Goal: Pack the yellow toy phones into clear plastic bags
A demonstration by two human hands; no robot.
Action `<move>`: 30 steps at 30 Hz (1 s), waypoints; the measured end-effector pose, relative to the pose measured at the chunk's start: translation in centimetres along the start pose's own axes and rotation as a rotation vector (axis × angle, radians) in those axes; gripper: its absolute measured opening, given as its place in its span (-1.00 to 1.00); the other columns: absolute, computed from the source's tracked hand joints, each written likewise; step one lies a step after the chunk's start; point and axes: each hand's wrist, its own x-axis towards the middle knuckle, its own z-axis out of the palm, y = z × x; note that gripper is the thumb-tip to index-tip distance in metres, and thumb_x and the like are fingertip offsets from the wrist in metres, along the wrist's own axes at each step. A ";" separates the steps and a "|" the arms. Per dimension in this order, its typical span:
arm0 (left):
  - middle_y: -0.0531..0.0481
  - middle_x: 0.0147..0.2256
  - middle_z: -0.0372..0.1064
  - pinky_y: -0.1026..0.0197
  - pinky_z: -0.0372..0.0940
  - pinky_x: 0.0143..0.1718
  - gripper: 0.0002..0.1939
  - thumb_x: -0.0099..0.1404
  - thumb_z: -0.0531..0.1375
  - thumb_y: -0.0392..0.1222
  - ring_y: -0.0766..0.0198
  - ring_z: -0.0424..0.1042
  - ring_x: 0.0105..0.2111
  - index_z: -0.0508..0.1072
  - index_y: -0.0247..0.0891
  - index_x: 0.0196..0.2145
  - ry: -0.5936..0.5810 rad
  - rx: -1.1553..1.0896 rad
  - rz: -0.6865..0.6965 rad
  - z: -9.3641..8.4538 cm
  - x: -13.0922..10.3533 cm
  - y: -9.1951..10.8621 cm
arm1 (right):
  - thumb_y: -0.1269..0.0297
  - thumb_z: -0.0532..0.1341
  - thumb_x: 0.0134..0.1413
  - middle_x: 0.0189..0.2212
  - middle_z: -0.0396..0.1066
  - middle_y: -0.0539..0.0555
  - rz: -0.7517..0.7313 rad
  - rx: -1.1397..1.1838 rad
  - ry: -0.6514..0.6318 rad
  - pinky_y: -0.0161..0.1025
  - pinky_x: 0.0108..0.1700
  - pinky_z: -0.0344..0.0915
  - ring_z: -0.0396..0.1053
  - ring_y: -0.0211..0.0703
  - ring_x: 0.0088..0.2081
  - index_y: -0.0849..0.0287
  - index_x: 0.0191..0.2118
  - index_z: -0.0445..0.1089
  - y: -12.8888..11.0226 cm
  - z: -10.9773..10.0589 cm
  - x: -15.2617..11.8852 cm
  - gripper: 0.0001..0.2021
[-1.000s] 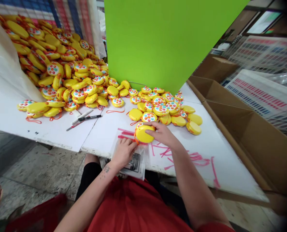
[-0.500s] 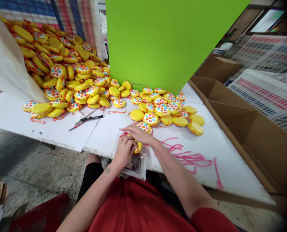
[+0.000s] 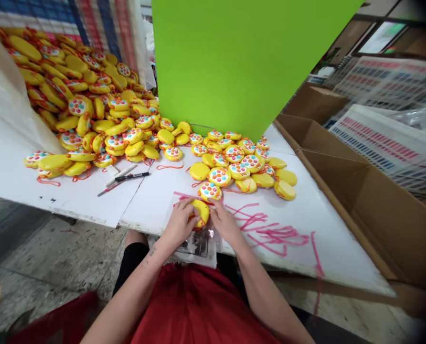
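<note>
My left hand [image 3: 180, 221] is closed on a yellow toy [image 3: 202, 210], its thumb and fingers on the toy's left side. The toy's plain yellow face is up, with orange at its lower edge. Close by the toy's right edge is my right hand [image 3: 226, 223], fingers apart and bent; whether it touches the toy is hard to tell. Under the toy lies a clear plastic bag [image 3: 207, 258] with a dark printed area, at the table edge by my lap. Just above my hands, another yellow toy [image 3: 210, 191] shows colored dots on white.
A big heap of such toys [image 3: 91, 100] spills from a sack at left; a smaller pile [image 3: 241, 162] sits before a green panel [image 3: 241, 62]. Pens [image 3: 132, 176] lie left. Pink strips [image 3: 270, 231] are scattered right. Cardboard boxes [image 3: 370, 200] stand along the right edge.
My right hand has drawn back from over the toy to its right side. More of the yellow toy now shows, with my left hand still on it. The view has shifted slightly.
</note>
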 end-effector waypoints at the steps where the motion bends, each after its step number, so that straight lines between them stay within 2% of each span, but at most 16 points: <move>1: -0.19 0.09 0.26 -0.13 0.14 0.12 -0.97 0.21 0.18 -0.31 0.03 0.19 0.13 0.38 -0.24 -0.35 -0.010 0.018 -0.007 -0.2 0.0 0.1 | 0.30 -0.08 0.22 -0.21 0.51 0.12 0.005 -0.024 0.012 -0.16 -0.21 0.32 0.46 -0.02 -0.21 0.09 0.18 0.18 -0.2 0.1 -0.2 -0.57; 6: -0.16 0.09 0.25 -0.09 0.12 0.13 -0.93 0.18 0.24 -0.25 0.03 0.18 0.14 0.39 -0.24 -0.40 -0.131 0.021 0.007 -1.1 0.6 -0.3 | 0.32 -0.09 0.20 -0.32 0.52 0.10 -0.022 -0.114 0.019 -0.19 -0.35 0.27 0.44 -0.02 -0.39 0.07 0.27 0.08 -1.3 -0.3 -0.7 -0.49; 9: -0.14 0.06 0.25 -0.01 0.16 0.09 -0.91 0.17 0.25 -0.23 0.08 0.24 0.05 0.38 -0.24 -0.40 -0.163 -0.019 0.025 -1.4 1.0 -0.4 | 0.31 -0.11 0.20 -0.40 0.49 0.08 -0.003 -0.075 0.045 -0.19 -0.36 0.26 0.41 -0.03 -0.42 0.05 0.27 0.09 -1.7 -0.3 -1.0 -0.48; 13: -0.08 -0.22 0.36 0.09 0.23 -0.08 -0.91 0.24 0.18 -0.22 0.15 0.31 -0.15 0.33 -0.24 -0.40 -0.162 -0.001 0.027 -1.6 1.2 1.0 | 0.29 -0.11 0.21 -0.44 0.45 0.07 0.033 0.091 0.110 -0.18 -0.34 0.28 0.39 -0.05 -0.42 0.09 0.27 0.11 -2.0 -0.3 -1.2 -0.49; 17: 0.04 -0.46 0.33 0.21 0.21 -0.32 -0.89 0.31 0.09 -0.21 0.24 0.32 -0.41 0.28 -0.22 -0.39 -0.209 -0.043 -0.100 -1.5 1.2 2.4 | 0.22 -0.09 0.24 -0.42 0.43 0.06 0.008 0.297 0.188 -0.19 -0.34 0.32 0.36 -0.12 -0.44 0.06 0.25 0.13 -2.2 -0.5 -1.4 -0.53; 19: 0.02 -0.43 0.35 0.20 0.22 -0.28 -0.89 0.30 0.10 -0.16 0.23 0.35 -0.38 0.31 -0.22 -0.36 -0.149 -0.053 -0.121 -1.4 0.9 2.4 | 0.17 -0.07 0.25 -0.42 0.42 0.06 0.004 0.396 0.218 -0.18 -0.33 0.35 0.37 -0.13 -0.44 0.06 0.23 0.15 -2.3 -0.6 -1.5 -0.54; 22: -0.11 -0.16 0.38 0.09 0.22 -0.06 -0.76 0.27 0.15 -0.06 0.13 0.33 -0.11 0.35 -0.23 -0.17 0.152 -0.088 -0.116 -1.2 0.4 1.6 | 0.12 -0.05 0.26 -0.34 0.44 0.07 0.025 0.606 0.212 -0.19 -0.37 0.41 0.42 -0.17 -0.45 0.04 0.24 0.11 -2.3 -0.8 -1.6 -0.54; 24: -0.21 0.02 0.27 0.05 0.24 -0.05 -0.59 0.29 0.11 -0.02 0.11 0.30 -0.04 0.25 -0.26 0.03 0.292 -0.216 -0.203 -1.2 0.1 0.9 | 0.10 -0.03 0.26 -0.26 0.45 0.08 0.026 0.718 0.215 -0.20 -0.39 0.43 0.44 -0.20 -0.46 0.02 0.25 0.07 -2.4 -0.9 -1.7 -0.53; 25: -0.24 0.05 0.23 0.07 0.28 -0.11 -0.53 0.30 0.09 0.00 0.13 0.33 -0.07 0.19 -0.27 0.09 0.290 -0.315 -0.272 -1.1 -0.1 0.6 | 0.09 -0.03 0.26 -0.24 0.45 0.08 0.020 0.745 0.227 -0.21 -0.39 0.44 0.44 -0.22 -0.46 0.01 0.25 0.06 -2.4 -0.9 -1.7 -0.53; 27: -0.21 -0.04 0.30 0.17 0.31 -0.28 -0.49 0.28 0.09 0.02 0.21 0.39 -0.24 0.17 -0.29 0.10 0.172 -0.526 -0.402 -1.1 -0.3 0.3 | 0.09 -0.02 0.26 -0.24 0.45 0.08 0.009 0.745 0.259 -0.21 -0.39 0.45 0.45 -0.22 -0.45 0.01 0.25 0.07 -2.3 -1.1 -1.8 -0.53; 30: -0.02 -0.35 0.39 0.28 0.26 -0.40 -0.64 0.21 0.16 0.03 0.31 0.36 -0.41 0.34 -0.32 -0.18 0.009 -0.712 -0.488 -0.9 -0.4 0.3 | 0.13 -0.05 0.28 -0.25 0.46 0.09 -0.010 0.646 0.292 -0.20 -0.38 0.46 0.45 -0.20 -0.42 0.03 0.25 0.09 -1.9 -1.3 -1.7 -0.55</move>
